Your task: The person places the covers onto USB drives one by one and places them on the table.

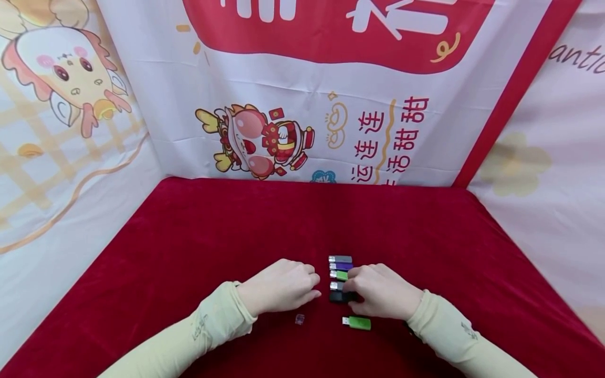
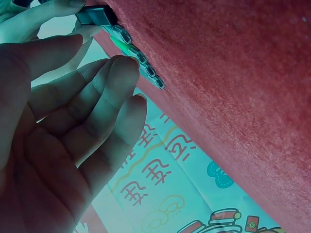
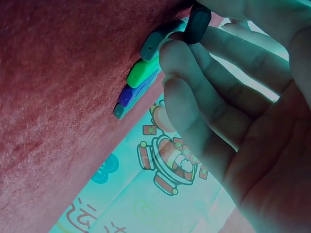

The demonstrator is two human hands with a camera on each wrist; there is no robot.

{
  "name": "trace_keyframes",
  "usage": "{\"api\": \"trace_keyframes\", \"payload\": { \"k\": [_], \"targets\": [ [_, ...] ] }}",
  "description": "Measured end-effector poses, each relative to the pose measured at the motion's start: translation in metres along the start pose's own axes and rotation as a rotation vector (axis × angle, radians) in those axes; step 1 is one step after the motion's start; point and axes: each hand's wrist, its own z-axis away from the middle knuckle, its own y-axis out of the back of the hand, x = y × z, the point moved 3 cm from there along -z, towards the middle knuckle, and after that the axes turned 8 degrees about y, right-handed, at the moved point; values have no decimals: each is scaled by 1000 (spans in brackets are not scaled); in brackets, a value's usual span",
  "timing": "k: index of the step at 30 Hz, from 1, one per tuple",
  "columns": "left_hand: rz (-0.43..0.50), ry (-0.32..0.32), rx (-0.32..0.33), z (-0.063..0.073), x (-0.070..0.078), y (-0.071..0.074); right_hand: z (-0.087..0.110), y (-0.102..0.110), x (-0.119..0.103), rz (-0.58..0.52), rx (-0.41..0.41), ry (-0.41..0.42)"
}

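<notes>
My right hand [image 1: 380,290] pinches a black USB flash drive [image 3: 198,23] between thumb and forefinger, at the near end of a row of drives. Beyond it in that row lie a grey drive [image 3: 153,46], a green drive [image 3: 142,74], a purple drive [image 3: 129,94] and another grey drive [image 1: 341,259]. The right fingers partly cover the nearer ones in the head view. My left hand [image 1: 283,286] hovers left of the row, fingers loosely bent and holding nothing. In the left wrist view, the black drive's end shows just past the left fingertips.
A second green flash drive [image 1: 358,323] lies apart, nearer me, its metal plug bare and facing left. A small clear cap [image 1: 300,319] rests below my left hand. Red cloth [image 1: 246,226] covers the table, with printed fabric walls [image 1: 302,131] behind and at both sides.
</notes>
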Motion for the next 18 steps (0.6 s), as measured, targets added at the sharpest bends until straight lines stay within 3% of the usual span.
{"api": "trace_keyframes", "payload": {
  "k": [18],
  "targets": [
    [0, -5, -1, 0, 0, 0, -1, -2, 0, 45, 12, 15]
  ]
}}
